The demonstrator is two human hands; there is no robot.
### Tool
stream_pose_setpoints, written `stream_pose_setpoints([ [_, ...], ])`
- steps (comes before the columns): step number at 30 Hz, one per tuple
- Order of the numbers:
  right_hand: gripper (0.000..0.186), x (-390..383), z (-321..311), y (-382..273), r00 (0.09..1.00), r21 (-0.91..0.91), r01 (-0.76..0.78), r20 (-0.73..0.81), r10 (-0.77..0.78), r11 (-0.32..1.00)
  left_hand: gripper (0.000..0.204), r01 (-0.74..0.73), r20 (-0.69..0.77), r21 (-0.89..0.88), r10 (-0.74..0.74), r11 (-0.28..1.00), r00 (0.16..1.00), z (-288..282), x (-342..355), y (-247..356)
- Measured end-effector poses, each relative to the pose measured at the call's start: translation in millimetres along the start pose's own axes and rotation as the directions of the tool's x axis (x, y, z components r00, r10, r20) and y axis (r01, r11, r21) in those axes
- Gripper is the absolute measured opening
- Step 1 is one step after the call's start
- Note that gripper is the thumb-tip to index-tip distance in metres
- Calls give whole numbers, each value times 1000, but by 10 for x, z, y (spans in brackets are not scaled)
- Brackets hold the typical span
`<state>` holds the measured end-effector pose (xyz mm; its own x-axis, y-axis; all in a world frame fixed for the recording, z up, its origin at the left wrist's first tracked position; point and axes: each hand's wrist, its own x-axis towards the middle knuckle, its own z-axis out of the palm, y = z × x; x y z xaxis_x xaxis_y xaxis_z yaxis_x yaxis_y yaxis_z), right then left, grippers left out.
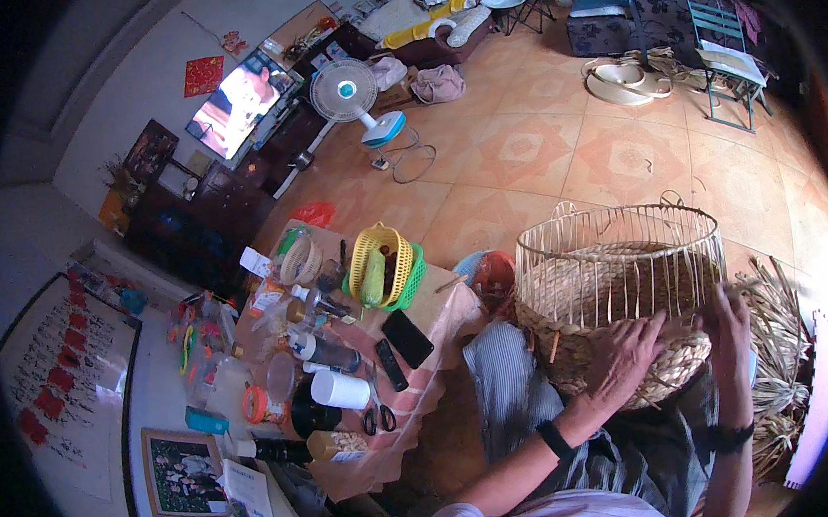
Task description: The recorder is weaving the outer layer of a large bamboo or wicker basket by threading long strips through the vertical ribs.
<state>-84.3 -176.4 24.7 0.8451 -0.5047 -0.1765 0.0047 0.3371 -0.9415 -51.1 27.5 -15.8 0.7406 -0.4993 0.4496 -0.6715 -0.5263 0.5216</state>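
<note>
A half-woven straw basket (568,339) rests on my lap, tilted slightly. Its lower wall is thick braided fibre, and bare upright strands climb from the weave to a thin round rim (617,208). My left hand (622,358) lies over the near side of the woven band, its fingers stretched along the weave. At the basket's right side is my right hand (726,322), raised with its fingertips upward against the wall. Those fingers are blurred, so any strand in them cannot be made out. Both wrists wear dark bands.
Bundled dry fibre strips (777,361) lie right of the basket. A cluttered table (418,338) on the left bears scissors (379,418), a phone (407,339), jars and a yellow basket (393,260). A red basin (493,278) stands between. Farther off are a fan (344,89) and folding chair (731,59).
</note>
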Motion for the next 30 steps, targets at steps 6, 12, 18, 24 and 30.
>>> stream_pose_setpoints([
  [6,26,538,332,-52,900,-259,241,420,-116,935,108,46,225,446,-162,894,961,139,145,282],
  [12,10,244,657,-337,765,-693,644,575,-290,325,106,32,34,278,-43,960,999,213,28,124],
  [18,7,257,484,-35,672,-683,716,616,-412,147,77,95,295,406,-228,909,928,145,233,303],
  [24,26,363,568,235,664,-688,725,704,-254,-12,66,105,44,237,-119,966,992,309,-13,26],
  [30,35,96,308,-491,814,-637,576,510,-280,513,69,-94,144,237,61,967,988,412,12,-36],
])
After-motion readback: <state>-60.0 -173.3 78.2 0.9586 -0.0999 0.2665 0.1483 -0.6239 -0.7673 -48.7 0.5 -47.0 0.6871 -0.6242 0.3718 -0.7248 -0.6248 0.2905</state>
